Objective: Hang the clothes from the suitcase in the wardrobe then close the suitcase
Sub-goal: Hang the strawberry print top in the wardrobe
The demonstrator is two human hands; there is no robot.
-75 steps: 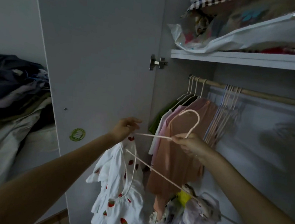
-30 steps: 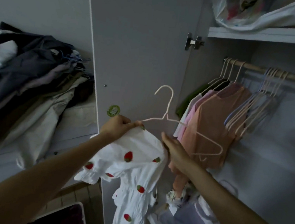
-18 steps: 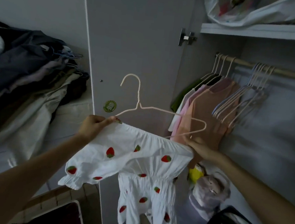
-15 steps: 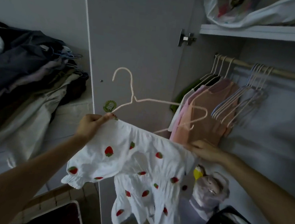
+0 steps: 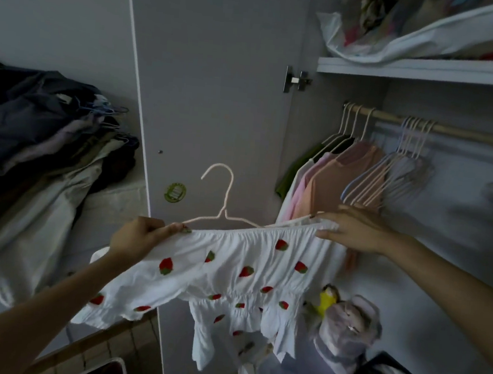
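we hold the strawberry dress point(image 5: 232, 272) stretched on a pink hanger point(image 5: 222, 211) just left of the wardrobe rail point(image 5: 452, 133), left hand point(image 5: 136, 237) pinching one shoulder, right hand point(image 5: 352, 229) with fingers curled on the other, and a loosened grip could let it slip off.

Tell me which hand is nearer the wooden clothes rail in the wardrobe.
Right. The right hand holds the strawberry dress just below the hangers on the rail; the left hand grips the dress's other end, out in front of the open door.
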